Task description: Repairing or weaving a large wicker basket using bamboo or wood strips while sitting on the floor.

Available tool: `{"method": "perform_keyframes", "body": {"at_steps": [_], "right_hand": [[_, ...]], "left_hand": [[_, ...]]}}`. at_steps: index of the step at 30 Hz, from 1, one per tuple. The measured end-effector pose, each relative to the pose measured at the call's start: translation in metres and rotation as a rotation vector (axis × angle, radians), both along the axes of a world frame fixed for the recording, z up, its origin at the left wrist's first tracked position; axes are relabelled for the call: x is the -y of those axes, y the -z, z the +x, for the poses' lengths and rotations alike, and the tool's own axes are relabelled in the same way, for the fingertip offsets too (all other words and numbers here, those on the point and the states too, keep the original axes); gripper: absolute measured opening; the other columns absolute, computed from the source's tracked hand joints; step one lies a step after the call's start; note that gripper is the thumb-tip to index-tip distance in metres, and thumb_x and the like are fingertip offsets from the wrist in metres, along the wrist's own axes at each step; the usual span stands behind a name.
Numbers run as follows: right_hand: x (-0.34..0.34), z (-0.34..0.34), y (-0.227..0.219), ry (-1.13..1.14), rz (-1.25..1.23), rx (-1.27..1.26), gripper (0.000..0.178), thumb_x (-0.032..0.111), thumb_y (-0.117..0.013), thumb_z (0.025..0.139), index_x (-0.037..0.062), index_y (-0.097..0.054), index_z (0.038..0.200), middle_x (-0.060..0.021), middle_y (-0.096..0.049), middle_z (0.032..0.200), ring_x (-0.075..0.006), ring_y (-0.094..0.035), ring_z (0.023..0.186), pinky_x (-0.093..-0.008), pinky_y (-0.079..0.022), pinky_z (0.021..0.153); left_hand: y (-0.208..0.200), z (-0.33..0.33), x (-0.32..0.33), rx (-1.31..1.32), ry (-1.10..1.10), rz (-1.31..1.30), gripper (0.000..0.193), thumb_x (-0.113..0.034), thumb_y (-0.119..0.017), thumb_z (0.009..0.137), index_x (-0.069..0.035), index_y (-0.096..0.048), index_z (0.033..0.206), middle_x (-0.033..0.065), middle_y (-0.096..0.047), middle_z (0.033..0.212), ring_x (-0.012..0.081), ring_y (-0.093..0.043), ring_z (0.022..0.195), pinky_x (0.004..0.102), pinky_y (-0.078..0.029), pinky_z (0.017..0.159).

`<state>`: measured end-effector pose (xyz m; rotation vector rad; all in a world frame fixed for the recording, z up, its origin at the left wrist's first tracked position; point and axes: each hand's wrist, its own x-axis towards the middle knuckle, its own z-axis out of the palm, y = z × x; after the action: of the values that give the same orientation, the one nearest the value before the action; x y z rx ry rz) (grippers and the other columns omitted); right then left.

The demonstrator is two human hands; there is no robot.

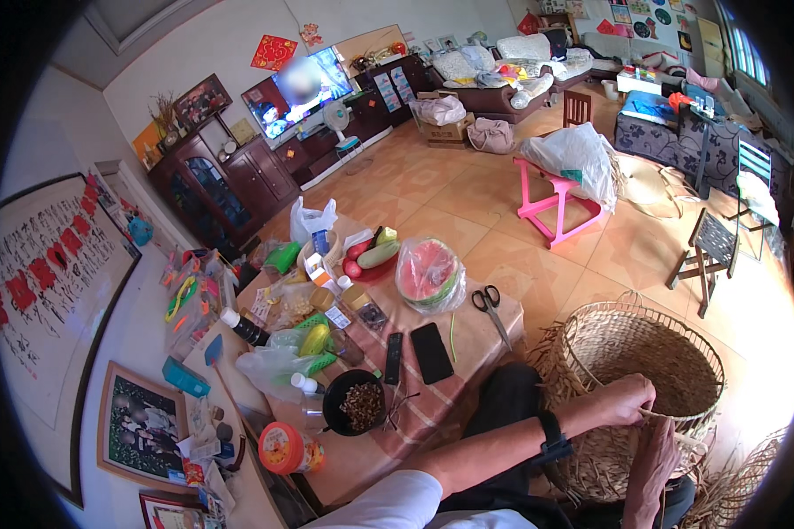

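A large woven straw basket stands in front of me at the right, its round mouth facing up. At the near side of its rim my left hand is closed in a pinch on a thin straw strand. Just below it, my right hand points up to the same spot, fingers together against the strand and rim; its fingertips are partly hidden. A black watch sits on my left wrist. Loose straw ends stick out around the basket's wall.
At my left, a cloth-covered table holds scissors, a tablet, a wrapped cut watermelon, a black bowl and jars. More loose straw lies at the lower right. A folding stool and a pink stool stand beyond.
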<state>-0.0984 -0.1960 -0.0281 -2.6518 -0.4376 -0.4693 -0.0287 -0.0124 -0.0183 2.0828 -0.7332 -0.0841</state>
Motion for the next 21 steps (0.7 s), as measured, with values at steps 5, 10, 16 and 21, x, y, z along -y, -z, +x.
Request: {"method": "perform_keyframes", "body": {"at_steps": [5,10,16,21], "right_hand": [[0.012,-0.004,-0.016,-0.012,0.008,-0.211,0.039,0.008,-0.070,0.088,0.0031,-0.054,0.123,-0.0197,-0.061,0.111,-0.0429,-0.063,0.095,-0.0500,-0.049,0.073],[0.034,-0.015,-0.035,-0.001,-0.046,-0.008,0.046,0.007,-0.073,0.082,0.0047,-0.056,0.125,-0.0192,-0.059,0.119,-0.0413,-0.060,0.105,-0.0479,-0.050,0.081],[0.020,-0.001,-0.053,-0.139,-0.250,0.011,0.029,-0.001,-0.057,0.081,0.0013,-0.058,0.111,-0.0168,-0.057,0.109,-0.0345,-0.056,0.105,-0.0474,-0.049,0.089],[0.034,-0.019,-0.052,-0.144,-0.062,-0.231,0.022,0.007,-0.064,0.089,0.0045,-0.053,0.107,-0.0171,-0.064,0.091,-0.0402,-0.067,0.077,-0.0486,-0.054,0.063]], "left_hand": [[0.011,-0.004,-0.001,0.195,-0.105,0.048,0.021,-0.008,-0.074,0.070,0.004,-0.070,0.087,0.0209,-0.070,0.082,0.0389,-0.069,0.085,0.0469,-0.053,0.078],[-0.005,-0.003,0.009,-0.047,0.041,0.073,0.022,-0.009,-0.071,0.071,0.001,-0.071,0.091,0.0208,-0.070,0.084,0.0360,-0.070,0.082,0.0453,-0.053,0.074],[-0.011,0.000,-0.020,-0.436,0.027,-0.090,0.023,-0.005,-0.069,0.080,0.000,-0.072,0.102,0.0067,-0.072,0.084,0.0138,-0.067,0.077,0.0319,-0.055,0.071],[-0.020,0.007,-0.021,-0.279,0.101,0.142,0.027,-0.016,-0.075,0.083,-0.002,-0.073,0.106,0.0140,-0.074,0.093,0.0265,-0.071,0.087,0.0370,-0.054,0.081]]}}
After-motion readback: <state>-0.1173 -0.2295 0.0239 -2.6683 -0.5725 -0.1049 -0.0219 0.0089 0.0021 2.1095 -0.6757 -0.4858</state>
